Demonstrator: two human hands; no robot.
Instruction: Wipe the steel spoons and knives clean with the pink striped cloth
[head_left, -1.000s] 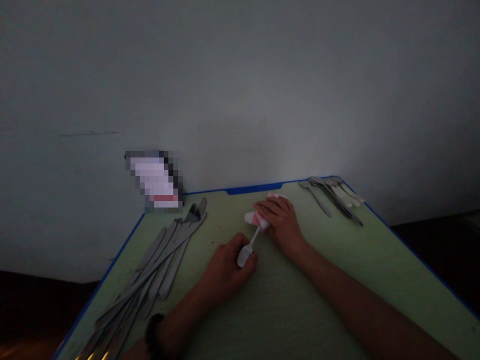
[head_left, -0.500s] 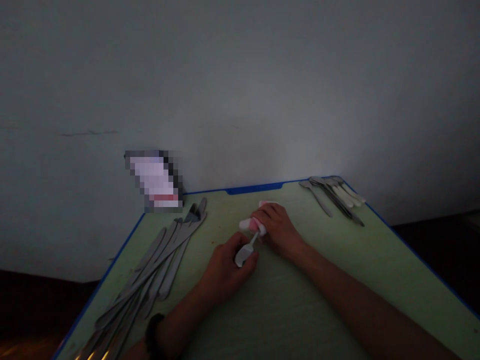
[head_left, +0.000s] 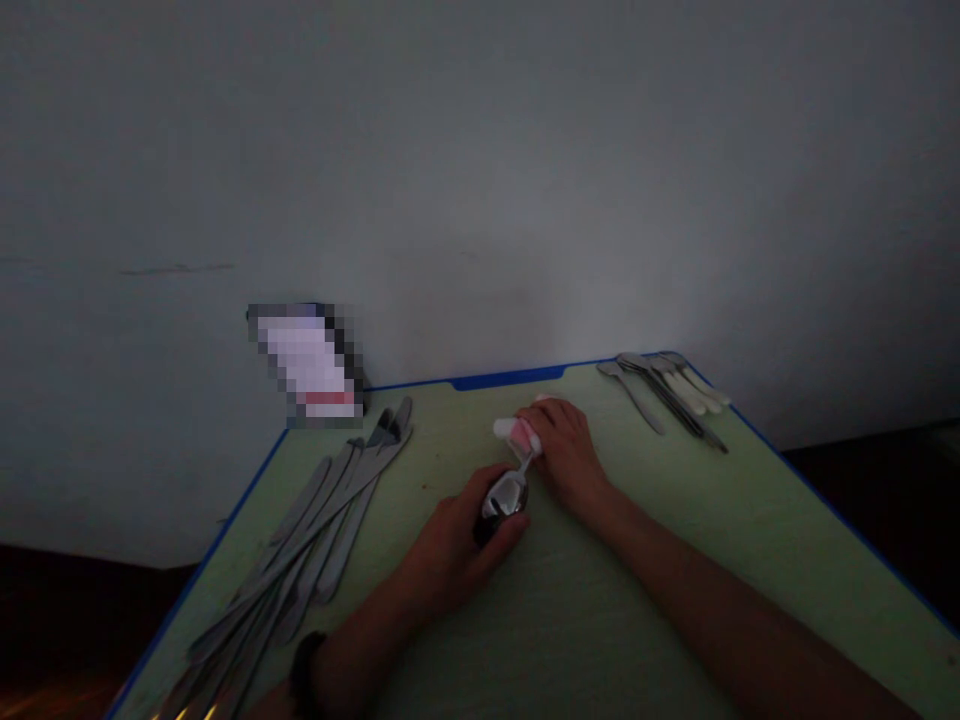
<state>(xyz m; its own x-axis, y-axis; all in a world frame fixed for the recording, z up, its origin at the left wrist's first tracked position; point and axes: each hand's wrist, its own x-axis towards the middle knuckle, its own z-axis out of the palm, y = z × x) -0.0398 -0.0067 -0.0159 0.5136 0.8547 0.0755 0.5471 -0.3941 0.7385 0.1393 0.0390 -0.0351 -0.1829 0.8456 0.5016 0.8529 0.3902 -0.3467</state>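
Observation:
A shiny metal spoon (head_left: 507,494) is held over the middle of the table, its bowl end toward me. My left hand (head_left: 469,535) is closed round the bowl, with the thumb on the near side. Around the spoon's handle, a pink and white cloth (head_left: 519,434) is gripped by my right hand (head_left: 562,450); the fingers are wrapped over it and hide the handle's far part.
Several table knives (head_left: 330,530) lie in an overlapping pile at the left. At the far right rest several spoons and other cutlery (head_left: 667,395), some with white handles. A blurred-out phone-like device (head_left: 307,365) leans on the wall behind the blue-edged green table (head_left: 585,640).
The spoon has turned so its bowl shows a brighter, reflective face. Both hands have shifted slightly to the right, and the cloth has moved with them.

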